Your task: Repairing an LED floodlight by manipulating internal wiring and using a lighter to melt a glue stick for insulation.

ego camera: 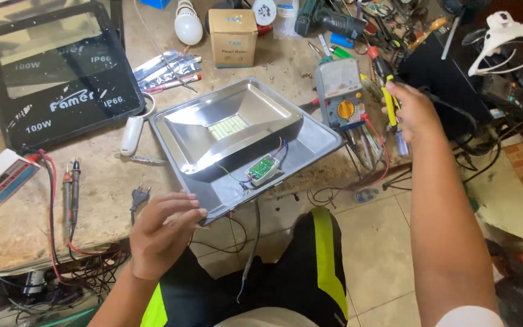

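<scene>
L hand [163, 233] curled nr reflector [243, 142] | R hand [411, 112] grips pliers [387, 91]

Two bare hands are being seen from above. Nothing is being worn on the left hand [163, 233]: no glove, no ring and no watch. The left arm is being left bare too, with no sleeve on the part that is showing. The right hand [411, 109] is also being left uncovered. The right arm is being shown bare for most of its length, and the edge of a white sleeve [468, 317] is being seen at the bottom. Black trousers [286, 272] with bright yellow-green stripes are being worn on the legs.
</scene>
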